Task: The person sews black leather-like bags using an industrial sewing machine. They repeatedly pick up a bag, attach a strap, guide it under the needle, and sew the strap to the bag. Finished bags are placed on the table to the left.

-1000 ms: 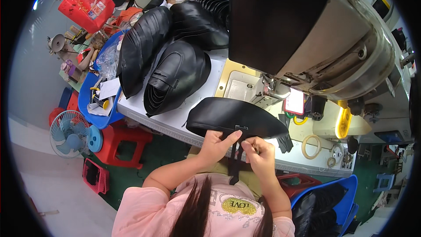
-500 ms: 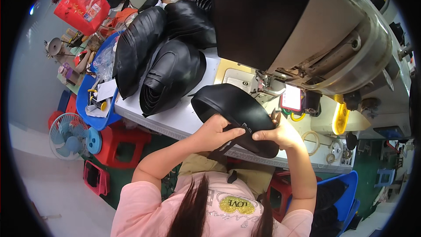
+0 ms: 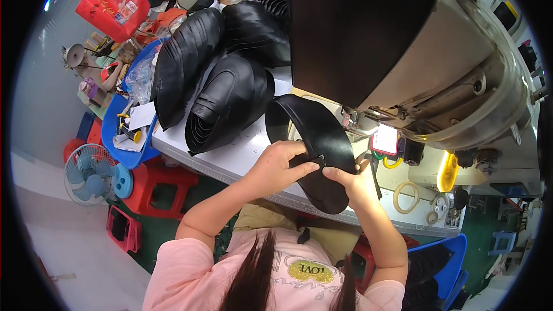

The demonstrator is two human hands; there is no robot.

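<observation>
A curved black leather piece (image 3: 319, 129), looking like a shoe upper, hangs between my hands in front of the sewing machine (image 3: 403, 80). My left hand (image 3: 279, 164) pinches its near edge, with the thumb on top and the fingers partly hidden behind the leather. My right hand (image 3: 354, 181) grips the same edge just to the right, thumb pressed down close to the left thumb. A slim dark strip shows beside the right fingers; I cannot tell what it is. Left of the held piece, a nested stack of black leather pieces (image 3: 230, 92) lies on the white table.
More leather stacks (image 3: 187, 63) lie farther left. A blue tray (image 3: 124, 152) with tools adjoins the table's left edge. Red stools (image 3: 152, 187) and a fan (image 3: 89, 175) stand on the left. A tape roll (image 3: 406, 197) and a yellow-lit part (image 3: 447, 171) are at right.
Both hands have turned the leather piece and brought their thumbs closer together on its edge. The small pointed metal blades seen by the right hand no longer show.
</observation>
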